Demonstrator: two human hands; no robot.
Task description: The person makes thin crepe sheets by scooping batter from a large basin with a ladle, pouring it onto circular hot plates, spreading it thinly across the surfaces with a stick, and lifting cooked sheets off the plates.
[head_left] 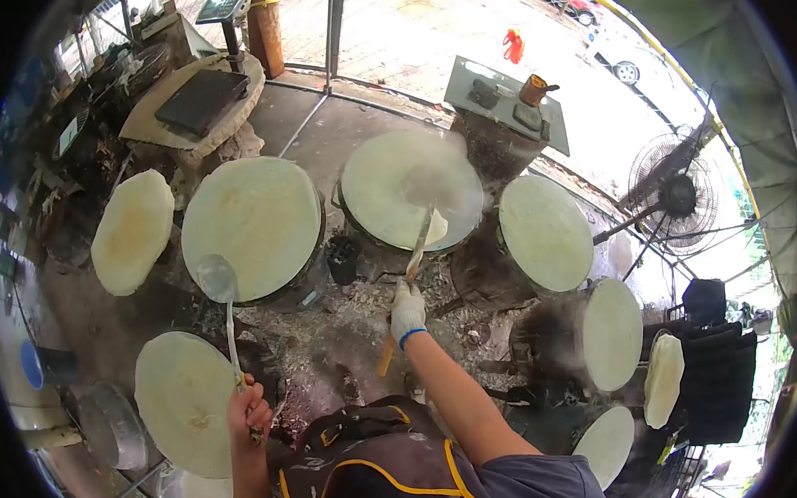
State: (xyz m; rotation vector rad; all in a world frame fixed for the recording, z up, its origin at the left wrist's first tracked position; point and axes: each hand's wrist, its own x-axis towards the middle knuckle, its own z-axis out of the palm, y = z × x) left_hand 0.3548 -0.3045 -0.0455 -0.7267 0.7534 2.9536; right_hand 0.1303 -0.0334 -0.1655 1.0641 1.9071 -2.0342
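My left hand (249,408), bare, is closed round the handle of a long ladle (217,278), whose round bowl lies over the upper-left round griddle (251,228), coated with pale batter. My right hand (408,312), in a white glove with a blue cuff, grips a long wooden spatula (419,248). The spatula's tip is at the front edge of the steaming centre griddle (411,187), where a small piece of pale sheet (436,226) is lifted beside the blade. Steam blurs part of that griddle's surface.
More pale rounds lie at the lower left (186,404), right (546,232) and far right (612,334). A black bucket-like container (341,259) stands between two griddles. A fan (678,196) is at the right, a small table (505,99) behind, a metal pot (112,426) at the left.
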